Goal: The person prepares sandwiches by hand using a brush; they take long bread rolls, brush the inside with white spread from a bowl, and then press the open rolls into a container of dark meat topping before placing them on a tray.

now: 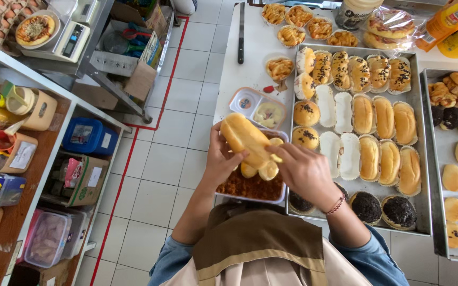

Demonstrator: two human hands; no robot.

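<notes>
White worktop [255, 63], tiled floor [155, 159]; hands w/ bun [245, 139].

Glossy bun [245, 139], matt metal tray [422, 204]

Bakery kitchen, bun trays [357, 54], scale [72, 39]

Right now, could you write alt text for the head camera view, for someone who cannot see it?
A person's left hand and right hand hold a long golden bread roll over a white tub of brown crumbly filling. Beside it, a large metal baking tray carries rows of oblong buns and dark chocolate-topped ones.
</notes>
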